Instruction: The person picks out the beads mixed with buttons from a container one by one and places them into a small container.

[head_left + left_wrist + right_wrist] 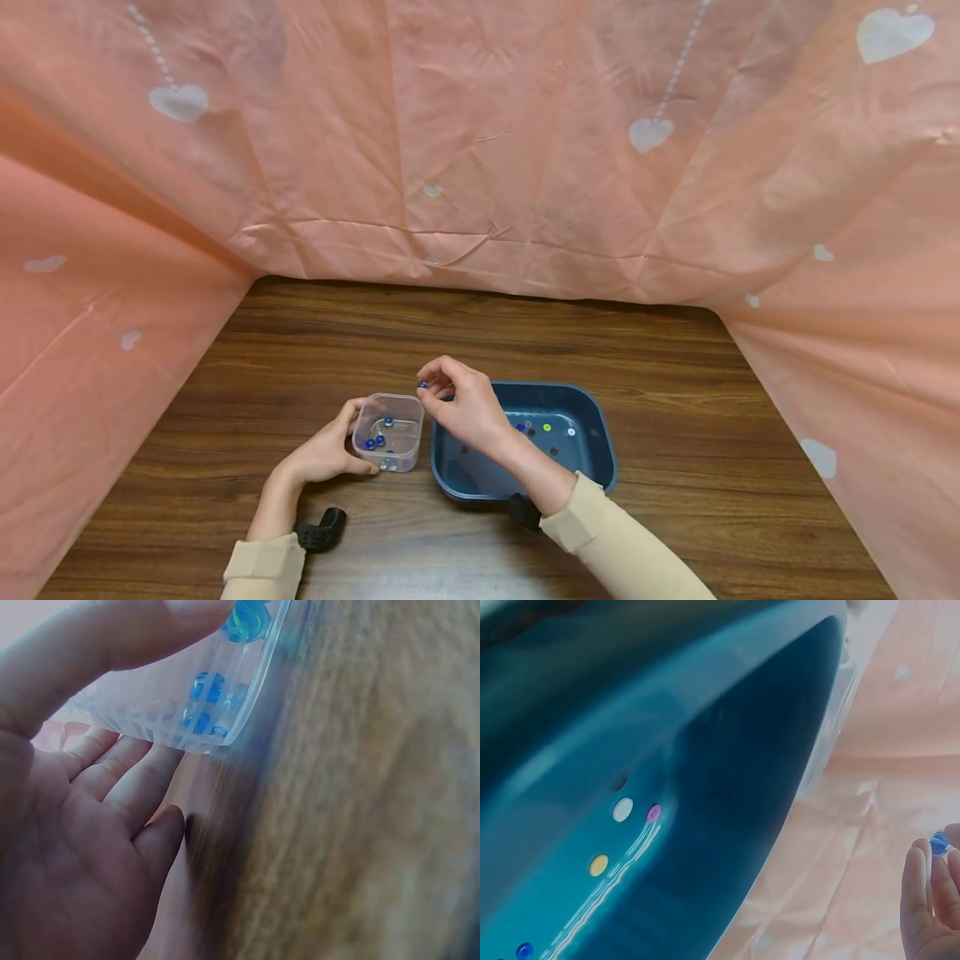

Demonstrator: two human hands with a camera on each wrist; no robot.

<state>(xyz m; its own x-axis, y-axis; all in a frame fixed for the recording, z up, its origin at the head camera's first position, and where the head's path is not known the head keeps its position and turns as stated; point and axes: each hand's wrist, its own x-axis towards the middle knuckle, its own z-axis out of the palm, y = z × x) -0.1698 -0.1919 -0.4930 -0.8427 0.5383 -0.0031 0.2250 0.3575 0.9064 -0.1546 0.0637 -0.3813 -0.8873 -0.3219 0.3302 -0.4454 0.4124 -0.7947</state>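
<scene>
My left hand (321, 454) holds a small clear plastic container (406, 408), thumb along the near side and fingers around the left and far sides. Inside it lie several blue marbles (380, 441) and some greenish ones near the front. In the left wrist view, a blue-green marble (248, 621) shows through the wall. My right hand (472, 408) pinches a blue marble (939, 843) between thumb and fingertips, just above and right of the container's far right corner. Below my right hand and forearm is a dark blue basin (603, 433), partly hidden by them.
Scattered on the basin floor are small round pieces, among them a yellow one (598, 865), a white one (622, 810), a pink one (654, 813) and a blue one (525, 951). The wooden table (360, 333) is enclosed by pink curtains (465, 167) at the back and sides.
</scene>
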